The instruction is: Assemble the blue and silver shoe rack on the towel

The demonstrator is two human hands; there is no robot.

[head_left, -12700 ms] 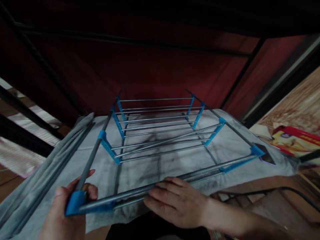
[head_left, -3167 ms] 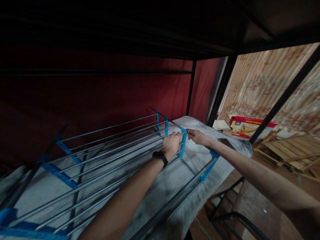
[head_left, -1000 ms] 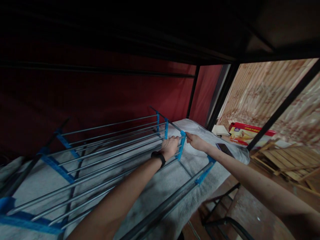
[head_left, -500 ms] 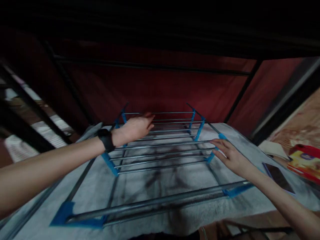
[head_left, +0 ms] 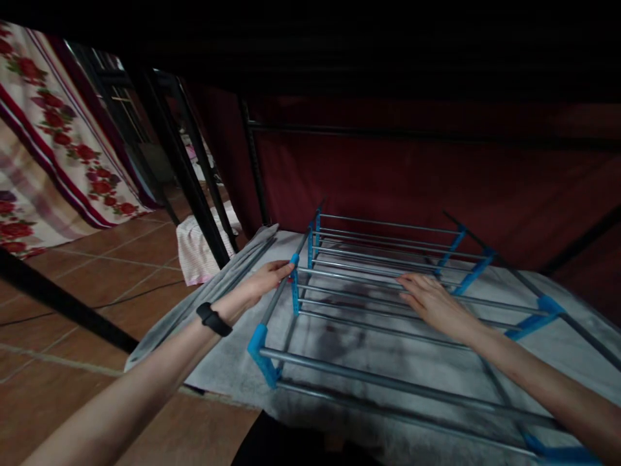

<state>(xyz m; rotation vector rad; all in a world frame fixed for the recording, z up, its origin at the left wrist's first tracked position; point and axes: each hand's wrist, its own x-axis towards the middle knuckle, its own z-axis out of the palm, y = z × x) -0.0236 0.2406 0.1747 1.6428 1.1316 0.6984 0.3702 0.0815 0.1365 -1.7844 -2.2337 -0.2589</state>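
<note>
Grey metal-tube rack (head_left: 363,377), blue plastic connectors (head_left: 295,294): on grey blanket (head_left: 226,372). Cross-rods (head_left: 349,323) appear fitted; bare far tube ends (head_left: 453,221) likely remain. Left hand (head_left: 264,283): pinching connector. Right hand (head_left: 431,304): fingers extended, together, over cross-rod; contact unclear.

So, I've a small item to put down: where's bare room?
Bare grey cloth shows within the rack, between its front bars and nearest rung; also between its near-left corner and the left forearm. Crowded: where the left hand touches a blue connector, and among the rungs by the right hand.
</note>
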